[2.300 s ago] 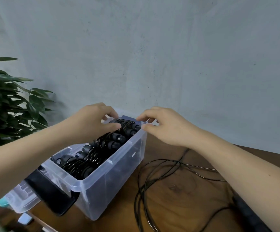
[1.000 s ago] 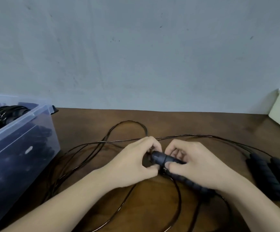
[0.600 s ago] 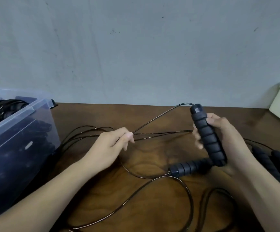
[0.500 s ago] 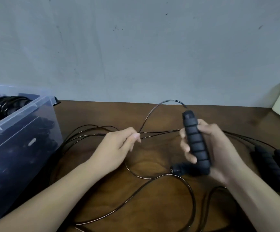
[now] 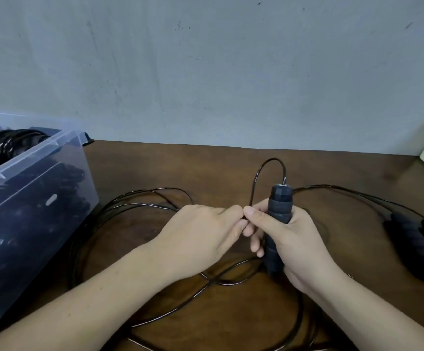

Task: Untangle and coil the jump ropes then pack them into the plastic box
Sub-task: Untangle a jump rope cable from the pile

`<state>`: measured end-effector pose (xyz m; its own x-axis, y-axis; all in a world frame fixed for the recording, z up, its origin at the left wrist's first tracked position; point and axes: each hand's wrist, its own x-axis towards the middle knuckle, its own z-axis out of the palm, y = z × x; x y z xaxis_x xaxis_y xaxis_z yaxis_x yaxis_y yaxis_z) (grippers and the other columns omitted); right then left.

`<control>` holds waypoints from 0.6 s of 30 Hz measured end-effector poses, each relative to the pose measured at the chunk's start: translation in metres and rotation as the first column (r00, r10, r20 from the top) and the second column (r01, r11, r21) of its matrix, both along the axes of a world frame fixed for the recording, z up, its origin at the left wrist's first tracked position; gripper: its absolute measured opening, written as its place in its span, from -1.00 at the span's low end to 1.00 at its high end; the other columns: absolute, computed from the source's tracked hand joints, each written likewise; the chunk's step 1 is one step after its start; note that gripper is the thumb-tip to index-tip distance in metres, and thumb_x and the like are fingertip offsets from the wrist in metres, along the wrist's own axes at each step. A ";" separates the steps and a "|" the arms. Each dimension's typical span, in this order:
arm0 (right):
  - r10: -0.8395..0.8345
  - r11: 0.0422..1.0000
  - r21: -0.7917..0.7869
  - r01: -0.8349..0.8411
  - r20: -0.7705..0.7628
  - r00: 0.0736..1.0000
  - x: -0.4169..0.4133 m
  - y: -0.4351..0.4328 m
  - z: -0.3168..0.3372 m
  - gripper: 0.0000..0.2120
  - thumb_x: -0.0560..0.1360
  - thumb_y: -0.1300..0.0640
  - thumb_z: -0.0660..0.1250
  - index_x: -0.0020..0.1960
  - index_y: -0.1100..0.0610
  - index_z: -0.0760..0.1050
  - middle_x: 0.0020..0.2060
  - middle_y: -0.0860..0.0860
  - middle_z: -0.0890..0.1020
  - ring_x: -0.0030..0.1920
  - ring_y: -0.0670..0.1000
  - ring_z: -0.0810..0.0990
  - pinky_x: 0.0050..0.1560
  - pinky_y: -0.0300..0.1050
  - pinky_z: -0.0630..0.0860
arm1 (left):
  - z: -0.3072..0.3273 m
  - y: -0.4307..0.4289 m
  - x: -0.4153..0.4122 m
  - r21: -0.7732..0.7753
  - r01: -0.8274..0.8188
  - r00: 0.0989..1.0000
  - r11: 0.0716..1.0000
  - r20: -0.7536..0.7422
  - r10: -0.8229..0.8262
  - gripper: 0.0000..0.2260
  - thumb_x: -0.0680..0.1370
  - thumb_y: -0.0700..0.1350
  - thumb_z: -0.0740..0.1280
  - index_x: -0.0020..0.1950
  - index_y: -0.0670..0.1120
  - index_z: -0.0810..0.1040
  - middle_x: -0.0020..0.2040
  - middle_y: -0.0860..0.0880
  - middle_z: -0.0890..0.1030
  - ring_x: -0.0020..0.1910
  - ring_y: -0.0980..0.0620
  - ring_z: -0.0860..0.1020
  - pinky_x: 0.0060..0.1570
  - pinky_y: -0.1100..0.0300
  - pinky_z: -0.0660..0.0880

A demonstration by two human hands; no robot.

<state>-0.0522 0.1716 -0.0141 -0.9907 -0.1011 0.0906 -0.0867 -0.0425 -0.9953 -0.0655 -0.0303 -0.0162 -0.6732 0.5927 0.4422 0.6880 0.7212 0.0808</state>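
Moved toward centre frame: left hand (image 5: pixel 200 239) now pinches cable (image 5: pixel 255 178) beside right hand (image 5: pixel 294 239), which grips upright foam handle (image 5: pixel 280 206); wind even loops, keep cable taut.

Wooden table (image 5: pixel 206 163) with plastic box (image 5: pixel 36 198), rope loops (image 5: pixel 135 201), two handles (image 5: pixel 418 249)

Dim, soft light; wide-angle edge distortion
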 end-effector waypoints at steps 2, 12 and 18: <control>0.003 1.000 -0.019 -0.002 0.060 0.998 -0.001 0.002 0.002 -0.80 0.59 0.15 0.48 0.00 0.32 0.63 -0.25 0.23 0.68 -0.36 0.12 0.58 -0.38 -0.07 0.56 | 0.000 0.000 0.001 -0.014 0.019 1.000 1.000 0.015 -0.019 -0.75 0.77 0.07 0.03 0.08 0.05 0.44 -0.25 0.11 0.48 -0.33 0.05 0.47 -0.34 0.10 0.40; -0.091 0.935 -0.325 0.144 0.172 0.981 -0.022 0.040 0.030 -0.91 0.59 0.20 0.43 0.02 0.21 0.55 -0.20 0.10 0.66 -0.32 -0.05 0.52 -0.37 -0.25 0.45 | 0.005 -0.017 -0.019 0.186 -0.147 0.946 0.972 0.313 0.084 -0.72 0.72 0.21 0.17 -0.06 0.10 0.47 -0.27 0.06 0.56 -0.21 0.09 0.53 -0.19 0.05 0.50; 0.040 0.907 -0.410 0.093 0.305 0.952 -0.018 0.031 0.026 -0.74 0.61 0.05 0.43 0.17 0.24 0.61 0.04 0.16 0.75 -0.26 -0.08 0.65 -0.35 -0.28 0.54 | 0.003 -0.022 -0.021 0.180 -0.193 0.954 0.964 0.263 0.142 -0.70 0.72 0.20 0.15 -0.07 0.07 0.47 -0.29 0.06 0.53 -0.25 0.06 0.49 -0.20 -0.02 0.52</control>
<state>-0.0702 0.2023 0.0118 -0.9788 -0.0933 -0.1826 0.2050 -0.4590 -0.8645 -0.0864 -0.0521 -0.0133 -0.8577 0.3775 0.3490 0.4988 0.7755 0.3871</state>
